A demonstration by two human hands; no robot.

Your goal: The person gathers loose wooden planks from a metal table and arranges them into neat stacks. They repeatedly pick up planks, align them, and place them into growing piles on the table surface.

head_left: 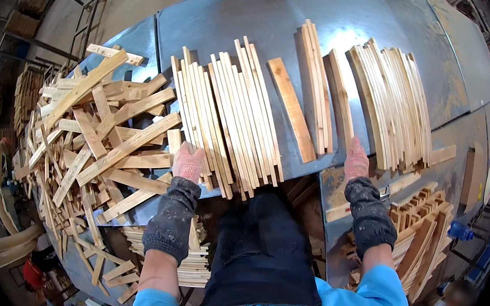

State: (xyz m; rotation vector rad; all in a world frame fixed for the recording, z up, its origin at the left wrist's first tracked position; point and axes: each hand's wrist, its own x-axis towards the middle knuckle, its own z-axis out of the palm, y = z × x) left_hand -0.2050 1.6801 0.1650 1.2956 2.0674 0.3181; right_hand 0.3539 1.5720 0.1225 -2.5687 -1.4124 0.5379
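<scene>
My right hand (356, 159), in a pinkish work glove, is closed on the near end of a wooden strip (340, 94) that lies lengthwise away from me. My left hand (189, 161), gloved the same way, is curled at the near left end of a row of pale wooden strips (237, 115). Its fingers are partly hidden, so what they grip is unclear. Between my hands lie a single flat wooden strip (290, 110) and a narrow bundle of strips (316, 85) placed side by side. Right of my right hand stands another tight row of strips (391, 107).
A jumbled heap of loose wood pieces (100, 135) covers the left side of the metal table (230, 23). Stacked strips (421, 236) sit at the lower right, and more strips (195, 263) lie below the table edge by my left forearm. Racks (78, 16) stand beyond the left side.
</scene>
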